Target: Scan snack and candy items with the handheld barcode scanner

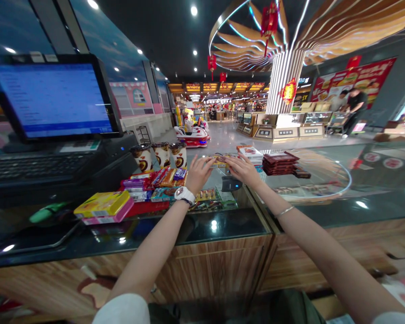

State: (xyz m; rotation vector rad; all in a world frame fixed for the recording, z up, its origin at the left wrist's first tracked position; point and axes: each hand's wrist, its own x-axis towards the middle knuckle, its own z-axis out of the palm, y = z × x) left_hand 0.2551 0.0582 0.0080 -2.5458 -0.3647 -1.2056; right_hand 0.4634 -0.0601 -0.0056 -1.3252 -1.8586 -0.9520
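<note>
As my left grip (198,174) and right grip (245,172) stand close together at the centre of the frame, a small yellow packet (220,162) shows between their fingertips.

Both sets of fingers are bent and seem to touch the packet's ends; whether they pinch it, I cannot tell. Just below my right grip, a dark gadget (231,183) with a blue light sits on the glassy desk (219,227). Left of centre lie bright snack packs (168,178), with three patterned cups (161,156) behind them; a yellow box (103,203) rests on a pink box (110,219) nearer the lower left. Right of centre, a stack of dark red packs (279,163) stands near white boxes (250,153).
</note>
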